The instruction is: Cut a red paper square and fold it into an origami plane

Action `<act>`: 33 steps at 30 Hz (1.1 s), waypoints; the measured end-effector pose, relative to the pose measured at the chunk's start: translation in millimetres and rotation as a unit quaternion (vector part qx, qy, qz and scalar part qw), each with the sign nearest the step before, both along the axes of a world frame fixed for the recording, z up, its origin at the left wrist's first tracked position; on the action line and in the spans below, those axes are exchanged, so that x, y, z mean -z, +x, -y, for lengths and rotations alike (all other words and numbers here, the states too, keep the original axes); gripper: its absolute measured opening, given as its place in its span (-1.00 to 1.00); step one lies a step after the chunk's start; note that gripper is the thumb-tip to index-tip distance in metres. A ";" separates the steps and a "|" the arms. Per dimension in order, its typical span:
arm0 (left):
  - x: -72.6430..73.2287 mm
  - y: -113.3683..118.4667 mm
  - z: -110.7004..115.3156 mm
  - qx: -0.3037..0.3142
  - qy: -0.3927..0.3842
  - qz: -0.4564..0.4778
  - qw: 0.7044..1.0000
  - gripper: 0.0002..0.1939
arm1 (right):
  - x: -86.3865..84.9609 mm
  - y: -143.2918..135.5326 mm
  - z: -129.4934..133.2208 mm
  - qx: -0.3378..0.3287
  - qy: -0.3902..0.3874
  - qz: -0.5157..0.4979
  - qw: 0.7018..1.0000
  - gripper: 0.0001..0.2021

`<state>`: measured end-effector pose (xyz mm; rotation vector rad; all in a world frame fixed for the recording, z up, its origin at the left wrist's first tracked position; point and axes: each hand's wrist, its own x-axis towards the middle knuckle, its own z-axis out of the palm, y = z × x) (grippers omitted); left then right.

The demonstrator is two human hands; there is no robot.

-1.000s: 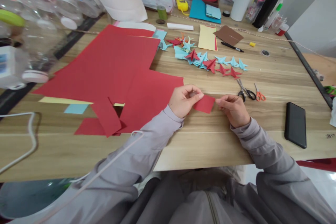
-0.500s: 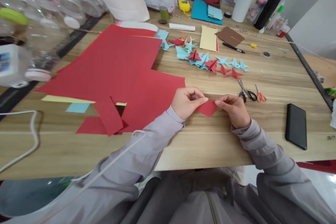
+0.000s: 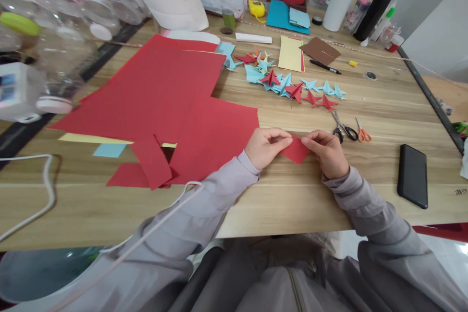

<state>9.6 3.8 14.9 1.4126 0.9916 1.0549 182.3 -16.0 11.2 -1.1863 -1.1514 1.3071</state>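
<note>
A small piece of red paper (image 3: 295, 151) is pinched between my two hands over the front middle of the table, one point of it facing me. My left hand (image 3: 266, 147) grips its upper left edge between thumb and fingers. At the upper right edge, my right hand (image 3: 327, 152) pinches it the same way. Large red sheets (image 3: 153, 87) lie just left of my left hand. Beyond my hands are several folded paper cranes, light blue and red, such as a red crane (image 3: 327, 103). Black scissors (image 3: 344, 130) and small orange scissors (image 3: 363, 132) rest past my right hand.
A black phone (image 3: 412, 175) lies at the right. Red strips (image 3: 150, 162) and a white cable (image 3: 47, 190) are at the left front. Plastic bottles (image 3: 66, 5) crowd the far left. Yellow paper (image 3: 291, 53), brown paper (image 3: 320, 50) and a black pen (image 3: 325, 67) lie farther back.
My left hand has shifted slightly right and down, closer to my right hand. The red paper has moved a little right with it, and its lower point now faces me more squarely.
</note>
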 end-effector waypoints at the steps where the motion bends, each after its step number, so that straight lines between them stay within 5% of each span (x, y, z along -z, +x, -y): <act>1: 0.4 0.9 1.2 0.016 0.007 -0.012 1.000 -0.83 | -0.4 -0.5 0.5 -0.007 -0.002 0.006 1.000 -0.77; 8: 0.3 5.7 7.9 0.056 0.017 -0.055 0.997 -0.86 | -2.7 -3.0 3.3 -0.023 0.014 0.052 0.998 -0.74; 19: -0.9 2.1 6.8 0.060 0.015 -0.022 0.998 -0.87 | -3.6 4.0 -4.9 0.067 -0.019 -0.033 0.997 -0.73; 33: -0.4 0.8 3.3 0.015 -0.042 0.036 0.998 -0.89 | -4.5 9.0 -9.1 0.132 0.023 -0.024 0.991 -0.71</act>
